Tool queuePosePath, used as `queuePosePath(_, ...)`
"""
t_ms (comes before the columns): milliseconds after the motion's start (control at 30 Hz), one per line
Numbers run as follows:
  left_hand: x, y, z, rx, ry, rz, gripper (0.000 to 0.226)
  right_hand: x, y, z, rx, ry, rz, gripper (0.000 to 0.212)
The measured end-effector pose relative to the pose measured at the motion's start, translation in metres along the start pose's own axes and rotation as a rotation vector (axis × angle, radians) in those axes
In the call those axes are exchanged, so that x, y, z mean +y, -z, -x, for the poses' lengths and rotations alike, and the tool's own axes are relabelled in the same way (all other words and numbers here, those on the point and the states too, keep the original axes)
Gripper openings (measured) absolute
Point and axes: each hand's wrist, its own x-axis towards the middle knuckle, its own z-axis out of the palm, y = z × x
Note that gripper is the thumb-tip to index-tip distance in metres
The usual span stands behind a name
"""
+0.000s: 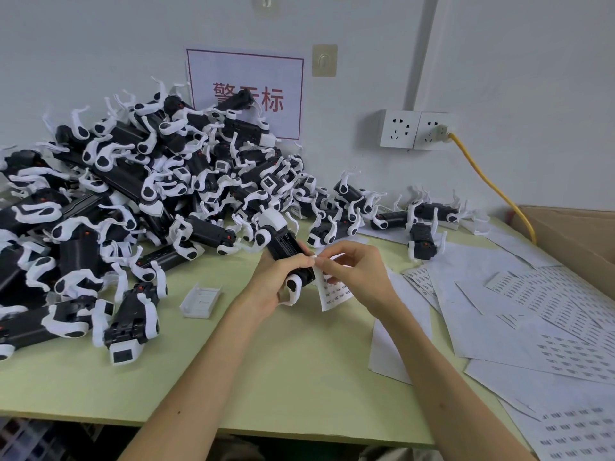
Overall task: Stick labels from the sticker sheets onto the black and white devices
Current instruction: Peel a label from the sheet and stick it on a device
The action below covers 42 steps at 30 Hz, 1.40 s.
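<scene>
Left hand (283,281) grips one device (284,239) around its near end, fingers curled over the black body. Its long axis runs away from the person and slightly left, with the white head pointing at the pile of devices (133,194).

Right hand (357,271) has thumb and forefinger pinched together on the top edge of a small sticker strip (334,292). The strip hangs down just right of the device, touching or nearly touching it. Can't tell if a label is already lifted off the backing, it's too small at the fingertips.

Key relation: the device's black side is directly left of the right fingers (327,261), almost touching, so the label only has to travel a short way leftward. The right hand is the placing hand; the left only steadies the device.

Judgement: this is the peel step, with placement next. The label needs to go down square to the long axis, and skew is the risk given the tilted hold.

More sticker sheets (549,311) lie spread on the table (266,377) to the right, within reach of the right hand. A loose white plastic cover (201,299) sits on the table left of the hands.
</scene>
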Motion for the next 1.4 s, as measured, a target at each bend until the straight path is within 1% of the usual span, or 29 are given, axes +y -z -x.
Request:
queuePosePath(100,-0.003,-0.002,-0.001,0.034,0.022,-0.001,0.013,0.002,0.001,-0.001,0.057,0.021,0.014,0.009)
queuePosePath(233,-0.003,-0.003,-0.001,0.11,0.023,0.021,0.014,0.005,-0.003,0.0,0.081,0.061,0.036,0.007)
queuePosePath(367,-0.003,-0.002,-0.003,0.133,0.01,-0.042,0.021,0.006,-0.006,0.001,0.058,0.083,0.045,0.004)
queuePosePath(433,-0.004,-0.002,-0.003,0.145,0.009,-0.048,0.02,0.005,-0.005,0.001,0.033,0.067,0.014,0.004)
queuePosePath(567,-0.004,-0.002,-0.002,0.135,-0.001,-0.063,0.019,0.003,-0.005,0.001,0.013,0.044,-0.026,0.005)
queuePosePath(733,-0.004,-0.002,-0.003,0.099,-0.001,-0.034,0.022,0.002,-0.005,0.001,0.016,0.025,-0.026,0.013)
queuePosePath(833,-0.004,-0.002,-0.003,0.114,0.012,-0.017,0.02,0.002,-0.004,0.001,0.008,0.02,-0.04,0.009)
queuePosePath(900,-0.003,-0.001,-0.003,0.123,0.036,-0.013,0.018,0.002,-0.003,0.001,-0.019,0.028,-0.064,0.002)
queuePosePath(967,-0.002,0.001,-0.003,0.117,0.049,0.002,0.02,0.002,-0.005,0.001,-0.01,0.05,-0.028,0.005)
queuePosePath(1067,-0.001,0.0,-0.001,0.068,0.097,0.098,0.016,0.003,-0.007,0.001,0.055,0.069,0.08,0.007)
queuePosePath(1133,-0.002,-0.001,-0.001,0.067,0.13,0.104,0.016,0.004,-0.007,0.002,0.081,0.07,0.118,0.007)
queuePosePath(1267,-0.003,-0.003,-0.001,0.173,0.144,0.047,0.016,0.004,-0.008,0.004,0.099,0.106,0.19,0.008)
queuePosePath(1400,-0.003,-0.004,-0.002,0.244,0.109,-0.042,0.015,0.004,-0.01,0.004,0.102,0.119,0.21,0.012)
